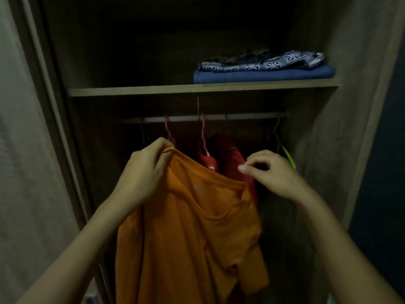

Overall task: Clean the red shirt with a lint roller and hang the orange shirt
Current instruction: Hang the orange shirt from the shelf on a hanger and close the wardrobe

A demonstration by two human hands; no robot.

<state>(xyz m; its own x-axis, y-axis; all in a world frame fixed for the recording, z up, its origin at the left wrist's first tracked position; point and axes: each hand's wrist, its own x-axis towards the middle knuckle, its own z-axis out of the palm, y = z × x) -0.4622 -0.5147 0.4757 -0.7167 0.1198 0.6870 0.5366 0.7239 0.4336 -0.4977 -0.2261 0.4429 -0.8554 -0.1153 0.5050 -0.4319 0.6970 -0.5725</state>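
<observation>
The loose orange cotton shirt hangs in front of the open wardrobe, held up at its left shoulder and drooping down and to the right, its neckline sagging in a curve across the middle. The left hand grips the bunched shoulder fabric, fingers curled over the top edge right where a thin pink wire hanger comes down from the rail; whether the hanger is already inside the shirt cannot be told. The right hand is raised just beside the shirt's far shoulder, fingers loosely curled with the thumb tip forward, holding nothing and not clearly touching the cloth. Directly behind the orange shirt, the dark red shirt hangs on a second pink hanger, partly hidden by the orange fabric. Both hangers hook over the horizontal metal clothes rail, which runs across the upper part of the hanging space. Farther right on the rail is a thin yellow-green wire hanger, seen just past the right hand. Above the rail, the wooden wardrobe shelf carries a folded blue cloth with a blue-and-white patterned folded fabric lying on top of it, both toward the shelf's right side. The wardrobe's interior is dim.
</observation>
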